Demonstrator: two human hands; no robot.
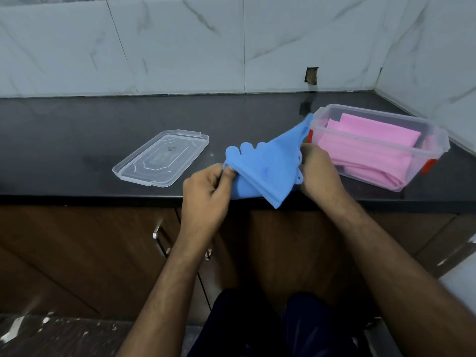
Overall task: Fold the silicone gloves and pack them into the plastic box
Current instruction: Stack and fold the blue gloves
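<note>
Both hands clamped on blue glove (268, 168), held over counter (77, 140) front edge: left hand (206, 191) pinches finger end, right hand (319, 171) grips cuff end. Long axis left-right. Plastic box (435, 140), pink glove (365, 145) apparently folded inside, lies right, nearer right hand. Lid (161, 158) left.

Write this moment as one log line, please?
step: folding | left hand + right hand: gripping blue silicone glove | plastic box: open, pink glove inside | lid: on countertop

Both hands, left hand (206, 188) and right hand (318, 167), pinch a blue glove (268, 166) beside the plastic box (438, 135).
</note>
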